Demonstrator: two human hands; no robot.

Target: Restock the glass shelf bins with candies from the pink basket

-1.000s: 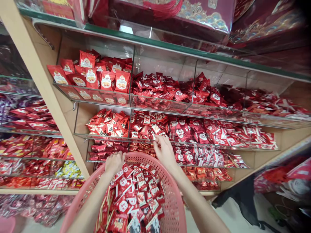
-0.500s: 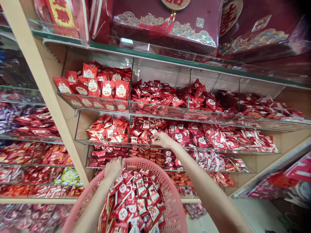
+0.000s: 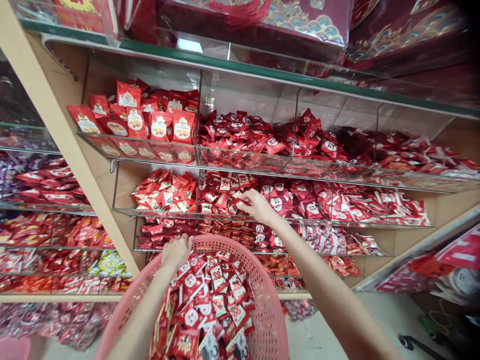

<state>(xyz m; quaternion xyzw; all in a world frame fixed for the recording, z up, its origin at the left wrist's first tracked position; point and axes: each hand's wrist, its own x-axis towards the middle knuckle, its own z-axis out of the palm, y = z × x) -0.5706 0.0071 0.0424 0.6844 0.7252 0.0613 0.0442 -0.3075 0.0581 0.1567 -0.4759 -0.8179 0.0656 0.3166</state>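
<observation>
Here, the left hand (image 3: 177, 252) clasps the rim of the pink perforated basket (image 3: 270, 300); the right hand (image 3: 258, 206), fingers bent, extends over shelved red packets (image 3: 221, 201), its pinch unclear.

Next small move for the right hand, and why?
Probably pinch one of the red-and-white packets: the right hand has its fingertips right at them, contact unclear, while the left hand holds the pink basket by its rim, just below.
</observation>
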